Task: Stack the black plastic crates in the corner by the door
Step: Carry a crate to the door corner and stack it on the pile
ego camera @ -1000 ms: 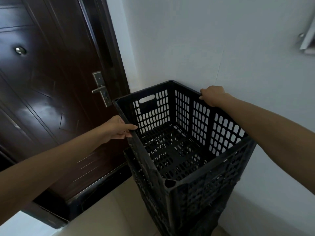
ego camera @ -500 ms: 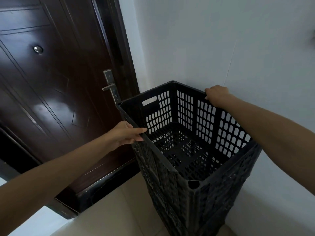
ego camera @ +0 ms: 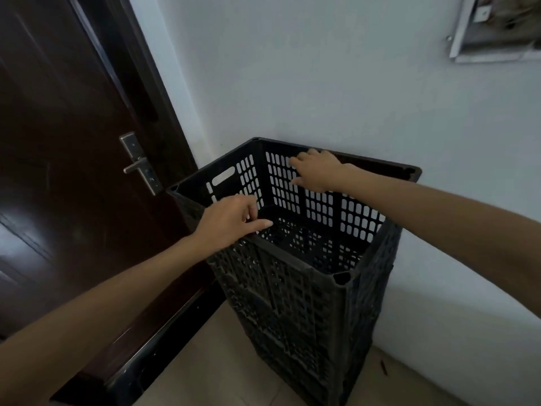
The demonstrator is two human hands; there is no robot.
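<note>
A stack of black plastic crates (ego camera: 307, 303) stands on the floor in the corner between the door and the white wall. The top crate (ego camera: 363, 212) is open and empty, its slotted walls aligned with the crate below. My left hand (ego camera: 231, 221) is over the near left rim, fingers loosely curled and thumb out, not clearly closed round the rim. My right hand (ego camera: 319, 171) is just inside the far rim by the wall, fingers spread and relaxed, holding nothing.
A dark brown door (ego camera: 58, 171) with a metal lever handle (ego camera: 140, 168) fills the left side, its threshold close to the stack. A white wall box (ego camera: 497, 30) hangs at the upper right. Beige floor tiles (ego camera: 210, 367) lie in front, with a small dark speck (ego camera: 383, 367) by the wall.
Both hands gripped the top crate's rim earlier; now their fingers have loosened and come off it. The crate has settled square on the stack, closer to the wall.
</note>
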